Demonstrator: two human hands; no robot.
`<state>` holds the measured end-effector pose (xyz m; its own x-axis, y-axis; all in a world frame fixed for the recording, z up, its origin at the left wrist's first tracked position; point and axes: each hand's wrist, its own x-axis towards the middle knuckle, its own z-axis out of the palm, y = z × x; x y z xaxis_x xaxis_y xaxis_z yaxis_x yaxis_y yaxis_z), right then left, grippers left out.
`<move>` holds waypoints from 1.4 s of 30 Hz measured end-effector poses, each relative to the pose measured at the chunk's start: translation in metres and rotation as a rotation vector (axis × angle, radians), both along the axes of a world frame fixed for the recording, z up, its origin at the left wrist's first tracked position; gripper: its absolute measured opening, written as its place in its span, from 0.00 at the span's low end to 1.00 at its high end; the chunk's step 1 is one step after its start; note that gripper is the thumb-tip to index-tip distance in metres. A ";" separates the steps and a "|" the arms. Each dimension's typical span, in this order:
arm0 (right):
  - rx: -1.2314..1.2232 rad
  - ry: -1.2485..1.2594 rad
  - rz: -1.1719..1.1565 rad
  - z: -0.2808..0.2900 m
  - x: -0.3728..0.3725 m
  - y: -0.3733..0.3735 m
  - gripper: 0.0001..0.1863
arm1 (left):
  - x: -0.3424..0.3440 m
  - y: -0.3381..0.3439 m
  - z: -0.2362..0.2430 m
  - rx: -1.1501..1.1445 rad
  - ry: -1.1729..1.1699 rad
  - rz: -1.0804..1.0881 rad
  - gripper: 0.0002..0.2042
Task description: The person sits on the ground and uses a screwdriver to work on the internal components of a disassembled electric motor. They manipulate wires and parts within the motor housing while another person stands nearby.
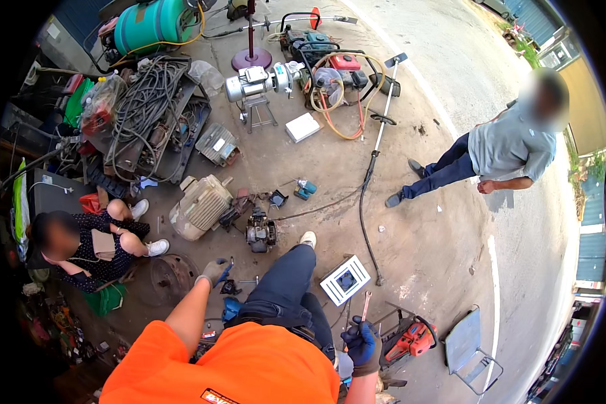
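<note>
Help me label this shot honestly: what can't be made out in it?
All in the head view:
Tool: lower end, hidden by the right hand.
Left hand: what it grips, if anything, too small to tell.
Standing person and seated person: faces, blurred out.
Orange shirt: part cut off by the lower edge.
Scattered parts at lower left: too small and dark to tell apart.

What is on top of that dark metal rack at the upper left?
A tangled heap of dark, flexible cables lies on the dark metal rack. What is underneath the heap can't be seen, because the cables cover it.
</note>
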<state>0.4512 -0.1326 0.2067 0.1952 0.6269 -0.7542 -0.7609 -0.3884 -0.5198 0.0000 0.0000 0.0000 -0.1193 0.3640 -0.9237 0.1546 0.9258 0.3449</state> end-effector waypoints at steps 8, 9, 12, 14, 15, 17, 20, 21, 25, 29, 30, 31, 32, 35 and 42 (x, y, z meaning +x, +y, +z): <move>-0.274 -0.173 0.286 -0.119 0.107 0.165 0.15 | 0.088 0.052 -0.151 0.096 0.271 -0.345 0.22; -0.249 -0.250 0.394 -0.132 0.110 0.197 0.14 | 0.109 0.067 -0.138 0.082 0.307 -0.436 0.23; -0.212 -0.516 0.711 -0.167 0.110 0.281 0.14 | 0.136 0.101 -0.117 0.049 0.311 -0.317 0.24; -0.212 -0.584 0.879 -0.188 0.107 0.304 0.13 | 0.134 0.089 -0.142 0.106 0.367 -0.231 0.27; -0.171 -0.649 1.000 -0.202 0.107 0.311 0.12 | 0.134 0.087 -0.158 0.148 0.395 -0.186 0.28; -0.247 -0.751 1.383 -0.234 0.111 0.326 0.14 | 0.145 0.103 -0.167 0.106 0.391 -0.046 0.28; 0.057 -0.894 1.716 -0.287 0.106 0.360 0.12 | 0.153 0.108 -0.203 0.135 0.618 -0.109 0.36; 0.166 -0.888 1.748 -0.312 0.102 0.372 0.12 | 0.157 0.106 -0.220 0.148 0.727 -0.185 0.40; 0.531 -0.639 1.484 -0.436 0.065 0.411 0.12 | 0.169 0.137 -0.264 0.345 1.024 -0.403 0.48; 0.166 -0.094 1.327 -0.498 -0.013 0.440 0.08 | 0.159 0.128 -0.296 0.396 0.951 -0.057 0.37; 0.210 -0.013 1.273 -0.516 -0.028 0.444 0.06 | 0.163 0.137 -0.291 0.474 1.019 -0.082 0.30; 0.265 0.055 1.352 -0.534 -0.041 0.452 0.06 | 0.162 0.136 -0.293 0.464 1.022 -0.084 0.29; 0.339 0.092 1.347 -0.551 -0.054 0.452 0.06 | 0.159 0.132 -0.294 0.458 1.024 -0.089 0.28; 0.371 0.205 1.351 -0.573 -0.098 0.445 0.09 | 0.160 0.125 -0.297 0.481 1.076 -0.095 0.26; 0.536 0.278 1.311 -0.599 -0.155 0.424 0.12 | 0.162 0.111 -0.316 0.585 1.145 -0.031 0.24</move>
